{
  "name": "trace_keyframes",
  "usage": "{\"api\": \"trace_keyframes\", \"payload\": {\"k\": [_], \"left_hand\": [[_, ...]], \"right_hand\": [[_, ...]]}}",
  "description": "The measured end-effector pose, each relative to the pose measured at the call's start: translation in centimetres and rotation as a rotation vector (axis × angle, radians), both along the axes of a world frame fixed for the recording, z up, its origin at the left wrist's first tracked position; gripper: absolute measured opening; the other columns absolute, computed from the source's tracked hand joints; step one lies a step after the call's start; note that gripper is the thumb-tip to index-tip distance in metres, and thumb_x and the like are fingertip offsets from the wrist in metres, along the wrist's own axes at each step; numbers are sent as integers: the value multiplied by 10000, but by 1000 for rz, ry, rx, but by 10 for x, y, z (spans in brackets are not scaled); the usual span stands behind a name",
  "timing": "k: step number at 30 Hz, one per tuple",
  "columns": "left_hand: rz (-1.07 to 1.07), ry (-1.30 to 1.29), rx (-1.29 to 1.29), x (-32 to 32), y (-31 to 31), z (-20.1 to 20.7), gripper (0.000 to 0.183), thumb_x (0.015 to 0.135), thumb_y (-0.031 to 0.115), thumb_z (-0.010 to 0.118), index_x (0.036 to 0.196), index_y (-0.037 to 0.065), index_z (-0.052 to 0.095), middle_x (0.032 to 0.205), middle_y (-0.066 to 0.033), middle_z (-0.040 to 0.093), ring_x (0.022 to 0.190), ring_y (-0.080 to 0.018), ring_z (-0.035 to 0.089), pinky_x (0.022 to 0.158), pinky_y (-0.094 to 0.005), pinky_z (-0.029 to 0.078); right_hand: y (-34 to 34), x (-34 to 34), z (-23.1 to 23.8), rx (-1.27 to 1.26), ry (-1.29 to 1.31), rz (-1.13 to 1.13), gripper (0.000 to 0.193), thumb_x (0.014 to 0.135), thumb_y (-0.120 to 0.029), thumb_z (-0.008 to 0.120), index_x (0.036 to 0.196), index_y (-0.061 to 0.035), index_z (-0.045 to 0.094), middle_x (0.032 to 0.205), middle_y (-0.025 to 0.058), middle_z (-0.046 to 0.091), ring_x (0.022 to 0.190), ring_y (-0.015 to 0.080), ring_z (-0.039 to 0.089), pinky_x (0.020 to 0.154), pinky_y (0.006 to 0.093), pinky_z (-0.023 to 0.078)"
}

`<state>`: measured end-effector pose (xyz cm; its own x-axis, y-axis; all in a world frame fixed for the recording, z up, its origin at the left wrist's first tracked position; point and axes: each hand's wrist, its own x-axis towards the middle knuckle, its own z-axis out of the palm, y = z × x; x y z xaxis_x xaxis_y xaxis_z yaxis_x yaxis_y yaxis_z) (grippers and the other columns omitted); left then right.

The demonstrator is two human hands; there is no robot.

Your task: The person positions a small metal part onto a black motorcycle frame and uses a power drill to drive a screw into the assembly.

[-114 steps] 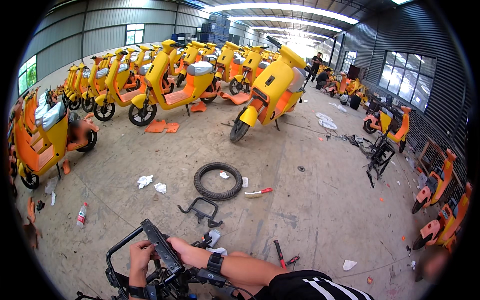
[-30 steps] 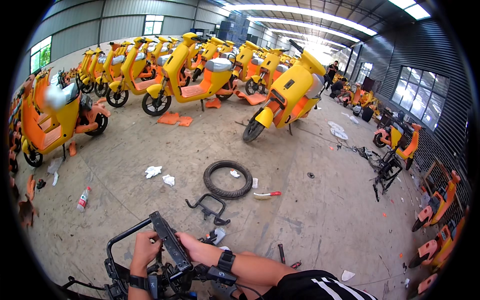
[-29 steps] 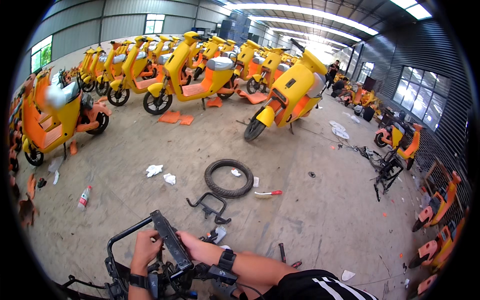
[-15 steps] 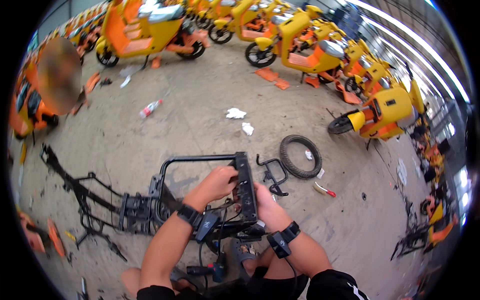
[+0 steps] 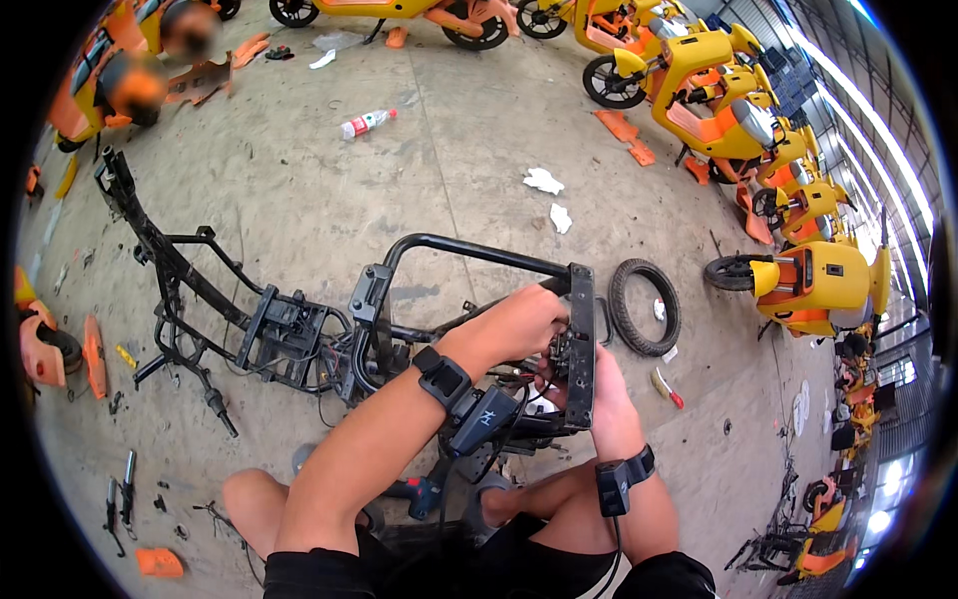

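Note:
A stripped black scooter frame (image 5: 479, 252) lies in front of me, its flat rear plate (image 5: 581, 339) standing at the right end. My left hand (image 5: 529, 321) is on the inner side of that plate, fingers curled against a dark part. My right hand (image 5: 614, 399) comes from the outer side, passing behind the plate. Some of its fingertips show on the inner side, bent beside the same dark part and some thin wires (image 5: 517, 377). What either hand grips is hidden. A power drill (image 5: 424, 496) lies on the floor by my legs.
A loose tire (image 5: 675, 309) and a red-handled tool (image 5: 667, 387) lie right of the frame. Beyond are a plastic bottle (image 5: 367, 124), white scraps (image 5: 544, 181) and rows of yellow scooters (image 5: 699, 90). Two shock absorbers (image 5: 128, 484) and an orange panel (image 5: 160, 562) lie at lower left.
My view has shifted, so the scene sits farther up, and the frame's rear end and both hands sit farther right. Right fingertips now show inside the plate; both hands stay at it.

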<state>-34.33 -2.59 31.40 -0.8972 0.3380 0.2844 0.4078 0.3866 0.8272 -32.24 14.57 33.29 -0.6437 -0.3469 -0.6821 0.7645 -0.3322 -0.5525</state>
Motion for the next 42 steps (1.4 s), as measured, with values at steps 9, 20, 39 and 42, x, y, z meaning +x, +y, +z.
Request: {"api": "trace_keyframes", "payload": {"k": [9, 20, 39, 42], "left_hand": [[-23, 51, -15, -1, 0, 6, 107, 737, 47, 604, 793, -31, 653, 754, -212, 606, 736, -381, 591, 668, -427, 476], [132, 0, 14, 31, -9, 45, 131, 762, 78, 603, 760, -43, 652, 662, -177, 624, 555, -303, 613, 535, -347, 477], [48, -685, -922, 291, 8, -259, 405, 790, 96, 592, 1176, 90, 470, 1040, -116, 580, 1009, -295, 558, 811, -490, 451], [-4, -541, -1046, 326, 28, -299, 343, 798, 162, 582, 1128, 103, 507, 1015, -89, 578, 990, -278, 549, 815, -531, 418]], "right_hand": [[3, 0, -5, 19, -15, 4, 446, 928, -336, 320, 915, -3, 617, 805, 122, 636, 704, 242, 616, 650, 369, 531], [4, -10, -18, -63, 22, 42, 399, 937, -311, 310, 944, -44, 606, 831, 91, 645, 738, 210, 618, 622, 388, 512], [-3, 13, 20, 85, 182, -153, 303, 929, -347, 448, 1026, -83, 562, 819, 40, 598, 670, 154, 568, 586, 296, 482], [-6, 16, 23, 115, 150, -129, 313, 921, -360, 452, 1030, -86, 557, 817, 42, 589, 669, 167, 570, 586, 299, 482]]}}
